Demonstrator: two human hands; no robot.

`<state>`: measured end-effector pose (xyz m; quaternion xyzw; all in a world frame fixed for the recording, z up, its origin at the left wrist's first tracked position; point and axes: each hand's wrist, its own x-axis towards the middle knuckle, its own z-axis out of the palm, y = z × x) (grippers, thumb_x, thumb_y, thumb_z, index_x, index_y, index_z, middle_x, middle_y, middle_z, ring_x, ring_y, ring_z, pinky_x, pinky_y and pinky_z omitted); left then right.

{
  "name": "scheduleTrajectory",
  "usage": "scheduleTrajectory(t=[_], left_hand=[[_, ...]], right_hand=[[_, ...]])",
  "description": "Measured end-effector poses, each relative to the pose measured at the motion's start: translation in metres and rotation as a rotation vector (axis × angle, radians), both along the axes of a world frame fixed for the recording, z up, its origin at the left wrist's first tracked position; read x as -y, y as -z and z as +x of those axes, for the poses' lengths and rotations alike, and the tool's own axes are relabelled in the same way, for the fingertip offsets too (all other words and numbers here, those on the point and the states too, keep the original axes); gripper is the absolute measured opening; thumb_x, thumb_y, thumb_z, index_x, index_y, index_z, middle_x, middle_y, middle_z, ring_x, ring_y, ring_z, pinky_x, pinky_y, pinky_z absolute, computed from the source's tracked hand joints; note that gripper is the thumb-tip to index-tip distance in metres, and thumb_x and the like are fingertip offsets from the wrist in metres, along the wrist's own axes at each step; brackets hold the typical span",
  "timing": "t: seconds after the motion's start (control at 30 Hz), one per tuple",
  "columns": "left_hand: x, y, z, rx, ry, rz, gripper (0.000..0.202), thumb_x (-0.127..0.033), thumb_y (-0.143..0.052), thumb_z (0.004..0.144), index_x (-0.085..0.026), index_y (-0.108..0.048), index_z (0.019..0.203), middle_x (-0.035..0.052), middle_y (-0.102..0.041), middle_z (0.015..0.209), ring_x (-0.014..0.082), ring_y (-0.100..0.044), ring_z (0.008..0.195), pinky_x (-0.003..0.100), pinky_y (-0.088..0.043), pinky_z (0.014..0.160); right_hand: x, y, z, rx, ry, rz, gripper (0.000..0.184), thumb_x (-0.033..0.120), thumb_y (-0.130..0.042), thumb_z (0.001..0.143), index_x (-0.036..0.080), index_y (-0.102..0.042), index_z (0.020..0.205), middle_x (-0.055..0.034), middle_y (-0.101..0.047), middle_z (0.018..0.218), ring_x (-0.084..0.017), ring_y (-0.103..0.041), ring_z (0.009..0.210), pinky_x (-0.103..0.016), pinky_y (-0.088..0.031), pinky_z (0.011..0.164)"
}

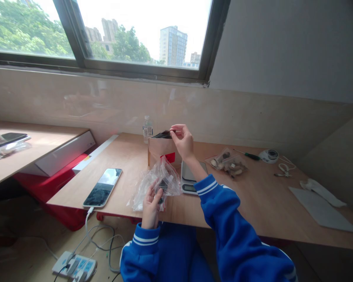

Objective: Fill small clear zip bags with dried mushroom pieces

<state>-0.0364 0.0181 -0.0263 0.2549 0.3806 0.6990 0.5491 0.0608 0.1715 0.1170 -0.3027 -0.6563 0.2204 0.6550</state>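
In the head view my left hand (151, 203) is closed on a clear plastic bag (170, 174) above the table's front edge. Something small and dark shows by its fingertips; whether it lies inside the bag I cannot tell. My right hand (183, 143) is raised at the top of a cardboard box (156, 150), thumb and fingers pinched together. Whatever they pinch is too small to make out. Dark flat pieces (162, 134) stick up out of this box, which has a red patch on its front. My right forearm passes over a digital kitchen scale (189, 188).
A phone (102, 188) on a charging cable lies left. Behind the box stands a bottle (147, 131). To the right are bags of brownish pieces (231, 165), a screwdriver (251, 156), a white dome camera (270, 156) and a white sheet (320, 207). A power strip (75, 266) rests on the floor.
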Motion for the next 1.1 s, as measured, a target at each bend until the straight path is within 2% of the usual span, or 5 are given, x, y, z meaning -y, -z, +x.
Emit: scheduleTrajectory(t=[0.2,0.33,0.63,0.9,1.1], left_hand=[[0.000,-0.002,-0.005,-0.011,-0.019,-0.023,0.058,-0.033,-0.074,0.069,-0.022,-0.055,0.123,0.0087,-0.058,0.129,0.0238,-0.049,0.124,0.032,-0.037,0.104],[0.001,-0.004,-0.006,0.009,-0.020,-0.031,0.061,-0.033,-0.074,0.069,-0.022,-0.054,0.125,0.0091,-0.061,0.126,0.0238,-0.052,0.122,0.032,-0.040,0.102],[0.000,-0.002,-0.005,0.037,-0.040,0.018,0.055,-0.026,-0.067,0.071,-0.022,-0.056,0.125,0.0091,-0.052,0.136,0.0269,-0.046,0.127,0.038,-0.039,0.104],[0.004,-0.003,-0.005,0.012,0.093,0.096,0.060,-0.025,-0.072,0.070,-0.025,-0.054,0.127,0.0096,-0.053,0.135,0.0264,-0.047,0.126,0.035,-0.041,0.103],[0.007,-0.008,-0.002,-0.050,0.209,0.065,0.068,-0.032,-0.074,0.070,-0.022,-0.049,0.132,0.0143,-0.060,0.126,0.0285,-0.054,0.119,0.038,-0.046,0.097]], right_hand=[[0.006,-0.006,0.004,0.005,0.083,0.020,0.013,0.030,-0.057,0.083,0.020,-0.060,0.091,-0.0028,-0.067,0.092,-0.012,-0.058,0.071,-0.025,-0.047,0.068],[0.006,-0.007,0.012,0.243,0.026,-0.019,0.007,0.024,-0.058,0.082,0.020,-0.063,0.086,-0.0006,-0.069,0.086,-0.012,-0.053,0.065,-0.026,-0.044,0.066],[0.031,-0.004,0.016,0.375,-0.010,0.096,0.028,0.011,-0.044,0.084,0.021,-0.064,0.101,-0.0058,-0.064,0.111,-0.018,-0.057,0.099,-0.031,-0.045,0.082],[0.096,0.056,0.052,0.373,-0.306,-0.481,0.023,0.018,-0.046,0.085,0.019,-0.067,0.094,-0.0034,-0.069,0.089,-0.015,-0.063,0.080,-0.027,-0.049,0.072],[0.119,0.087,0.051,0.201,-0.349,-0.659,0.023,0.033,-0.061,0.081,0.019,-0.061,0.099,-0.0038,-0.068,0.094,-0.018,-0.064,0.083,-0.030,-0.051,0.075]])
